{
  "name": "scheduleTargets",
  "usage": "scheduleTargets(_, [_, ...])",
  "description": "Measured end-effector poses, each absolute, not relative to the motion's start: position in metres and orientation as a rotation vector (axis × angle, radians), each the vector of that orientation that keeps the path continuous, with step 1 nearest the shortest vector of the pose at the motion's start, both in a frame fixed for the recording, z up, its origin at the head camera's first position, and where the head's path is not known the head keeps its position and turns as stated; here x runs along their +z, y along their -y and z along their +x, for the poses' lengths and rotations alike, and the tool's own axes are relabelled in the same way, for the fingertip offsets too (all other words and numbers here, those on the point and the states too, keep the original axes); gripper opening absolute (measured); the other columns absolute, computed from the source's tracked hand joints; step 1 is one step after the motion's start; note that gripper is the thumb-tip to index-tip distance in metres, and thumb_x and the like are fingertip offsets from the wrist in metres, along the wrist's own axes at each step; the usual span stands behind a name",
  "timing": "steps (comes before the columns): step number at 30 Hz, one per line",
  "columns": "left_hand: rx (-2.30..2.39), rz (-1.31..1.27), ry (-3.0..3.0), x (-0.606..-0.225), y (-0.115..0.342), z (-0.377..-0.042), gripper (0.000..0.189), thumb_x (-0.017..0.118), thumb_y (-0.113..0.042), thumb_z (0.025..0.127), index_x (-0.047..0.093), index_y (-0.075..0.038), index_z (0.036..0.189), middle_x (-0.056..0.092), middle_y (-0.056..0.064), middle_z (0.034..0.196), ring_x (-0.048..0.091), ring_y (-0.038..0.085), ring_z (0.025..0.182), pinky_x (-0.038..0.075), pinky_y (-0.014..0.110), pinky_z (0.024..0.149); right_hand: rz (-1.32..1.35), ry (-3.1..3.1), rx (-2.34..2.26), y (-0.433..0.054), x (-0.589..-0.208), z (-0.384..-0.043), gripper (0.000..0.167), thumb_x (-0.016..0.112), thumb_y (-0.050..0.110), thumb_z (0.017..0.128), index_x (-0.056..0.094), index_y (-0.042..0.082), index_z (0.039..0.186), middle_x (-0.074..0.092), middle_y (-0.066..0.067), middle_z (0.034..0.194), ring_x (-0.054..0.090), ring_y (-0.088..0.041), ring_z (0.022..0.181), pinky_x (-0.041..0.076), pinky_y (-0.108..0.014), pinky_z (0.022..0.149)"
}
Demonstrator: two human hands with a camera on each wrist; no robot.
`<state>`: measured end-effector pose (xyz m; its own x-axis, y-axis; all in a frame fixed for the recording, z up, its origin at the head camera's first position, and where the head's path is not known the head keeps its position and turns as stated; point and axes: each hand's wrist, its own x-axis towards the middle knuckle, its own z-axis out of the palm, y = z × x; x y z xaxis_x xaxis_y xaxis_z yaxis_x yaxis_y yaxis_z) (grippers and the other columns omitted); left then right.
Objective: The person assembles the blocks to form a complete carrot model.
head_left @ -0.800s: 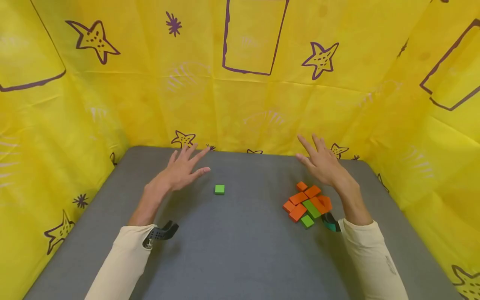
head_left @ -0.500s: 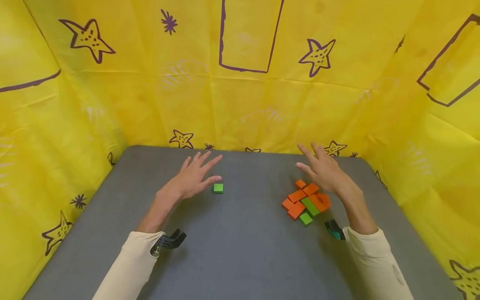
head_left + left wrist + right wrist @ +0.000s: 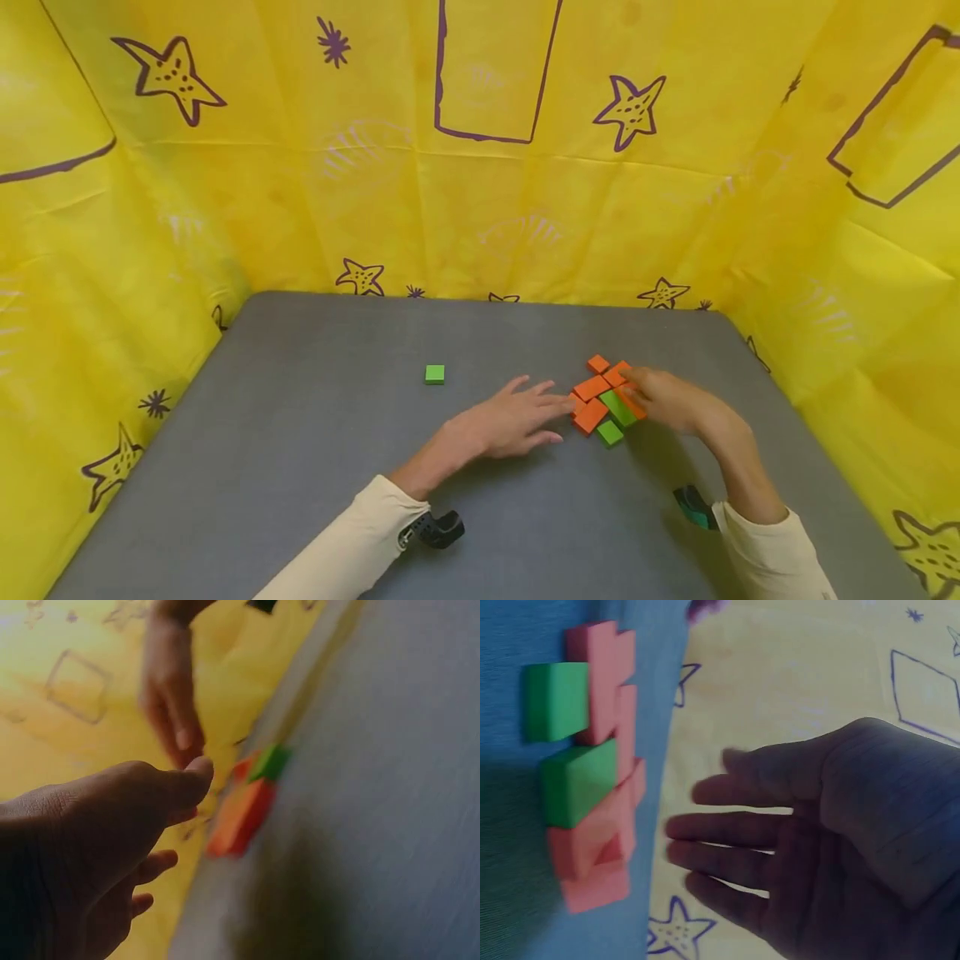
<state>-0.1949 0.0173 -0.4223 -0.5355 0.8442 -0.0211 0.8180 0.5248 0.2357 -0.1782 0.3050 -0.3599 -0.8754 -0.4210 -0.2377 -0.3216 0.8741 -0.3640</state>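
Observation:
Several orange blocks [image 3: 591, 387] lie bunched on the right half of the table, with a longer green block [image 3: 617, 409] and a small green block [image 3: 609, 432] among them. My right hand [image 3: 672, 402] hovers over the right side of this bunch and hides part of it; in the right wrist view its fingers are extended and apart from the blocks. Fingers spread, my left hand [image 3: 510, 421] holds nothing and points at the bunch's left side. Whether its fingertips touch an orange block cannot be told. Apart, further left, lies another green block [image 3: 435, 375].
A grey cloth-covered table [image 3: 300, 400] spreads under both hands. Yellow printed fabric [image 3: 480, 217] encloses it at the back and on both sides. A dark strap [image 3: 437, 530] sits at the left wrist, and another dark strap [image 3: 695, 507] at the right.
My left hand has swept right and nearer, past the lone green block, to the bunch. The right hand has drawn back and down over the blocks.

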Motion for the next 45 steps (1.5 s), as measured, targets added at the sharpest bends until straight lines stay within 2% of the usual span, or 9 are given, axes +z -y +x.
scheduleTargets(3, [0.193, 1.512, -2.599, -0.434, -0.038, -0.188, 0.054, 0.044, -0.041, 0.112, 0.036, -0.027, 0.163, 0.040, -0.008, 0.168, 0.028, 0.020, 0.162, 0.020, 0.053, 0.132, -0.620, -2.694, -0.464, -0.311, -0.371, -0.169, 0.041, 0.050, 0.006, 0.107, 0.053, -0.012, 0.143, 0.061, -0.033, 0.139, 0.060, -0.050, 0.128, 0.047, -0.064, 0.106])
scheduleTargets(8, [0.171, 1.589, -2.591, -0.442, -0.048, -0.177, 0.048, 0.052, -0.037, 0.110, 0.047, -0.027, 0.157, 0.054, -0.010, 0.157, 0.047, 0.010, 0.150, 0.029, 0.046, 0.128, -0.735, -2.664, -0.505, -0.324, -0.385, -0.152, 0.021, 0.054, 0.000, 0.103, 0.066, -0.006, 0.119, 0.070, -0.019, 0.109, 0.068, -0.033, 0.102, 0.056, -0.047, 0.088])
scheduleTargets(11, [0.189, 1.659, -2.600, -0.438, -0.049, -0.174, 0.045, 0.057, -0.036, 0.108, 0.054, -0.028, 0.152, 0.065, -0.011, 0.139, 0.060, 0.007, 0.132, 0.038, 0.041, 0.118, -0.660, -2.638, -0.542, -0.335, -0.383, -0.145, 0.029, 0.059, -0.002, 0.099, 0.062, -0.009, 0.126, 0.071, -0.022, 0.113, 0.069, -0.033, 0.100, 0.057, -0.044, 0.083])
scheduleTargets(13, [0.183, 1.688, -2.617, -0.433, -0.051, -0.174, 0.046, 0.061, -0.036, 0.106, 0.055, -0.028, 0.151, 0.066, -0.011, 0.137, 0.061, 0.007, 0.129, 0.041, 0.039, 0.113, -0.619, -2.651, -0.511, -0.340, -0.381, -0.142, 0.043, 0.066, -0.002, 0.095, 0.057, -0.011, 0.136, 0.068, -0.027, 0.125, 0.068, -0.040, 0.108, 0.058, -0.050, 0.088])
scheduleTargets(18, [0.061, 1.688, -2.658, -0.428, -0.056, -0.179, 0.060, 0.070, -0.035, 0.101, 0.048, -0.027, 0.157, 0.054, -0.005, 0.157, 0.048, 0.014, 0.147, 0.041, 0.039, 0.114, -0.685, -2.755, -0.328, -0.343, -0.388, -0.145, 0.063, 0.085, -0.001, 0.080, 0.059, -0.005, 0.137, 0.062, -0.023, 0.132, 0.063, -0.043, 0.116, 0.055, -0.058, 0.095])
scheduleTargets(22, [0.005, 1.691, -2.663, -0.432, -0.057, -0.181, 0.063, 0.072, -0.031, 0.100, 0.047, -0.028, 0.157, 0.053, -0.005, 0.157, 0.046, 0.014, 0.148, 0.041, 0.038, 0.115, -0.748, -2.860, -0.228, -0.344, -0.401, -0.147, 0.061, 0.092, 0.005, 0.075, 0.066, -0.002, 0.130, 0.064, -0.012, 0.120, 0.064, -0.030, 0.103, 0.056, -0.050, 0.089])
scheduleTargets(29, [0.099, 1.756, -2.727, -0.437, -0.058, -0.182, 0.057, 0.073, -0.022, 0.099, 0.052, -0.027, 0.152, 0.063, -0.003, 0.139, 0.054, 0.017, 0.134, 0.040, 0.039, 0.117, -0.683, -2.940, -0.168, -0.346, -0.403, -0.144, 0.054, 0.094, 0.012, 0.071, 0.070, 0.001, 0.118, 0.060, -0.002, 0.103, 0.051, -0.017, 0.087, 0.047, -0.035, 0.074])
scheduleTargets(36, [0.314, 1.647, -2.708, -0.418, -0.022, -0.186, 0.072, 0.079, -0.035, 0.094, 0.046, -0.023, 0.157, 0.062, 0.000, 0.134, 0.061, 0.020, 0.124, 0.043, 0.042, 0.113, -0.707, -2.986, -0.178, -0.322, -0.384, -0.144, 0.051, 0.092, 0.019, 0.072, 0.069, 0.005, 0.116, 0.063, -0.003, 0.108, 0.052, -0.016, 0.088, 0.048, -0.034, 0.074])
scheduleTargets(45, [0.476, 1.476, -2.770, -0.403, 0.046, -0.190, 0.081, 0.085, -0.032, 0.088, 0.046, -0.021, 0.158, 0.066, 0.002, 0.130, 0.061, 0.020, 0.114, 0.047, 0.044, 0.103, -0.992, -2.940, -0.271, -0.252, -0.361, -0.157, 0.048, 0.085, 0.010, 0.079, 0.065, 0.004, 0.122, 0.063, 0.000, 0.105, 0.051, -0.008, 0.082, 0.050, -0.025, 0.073])
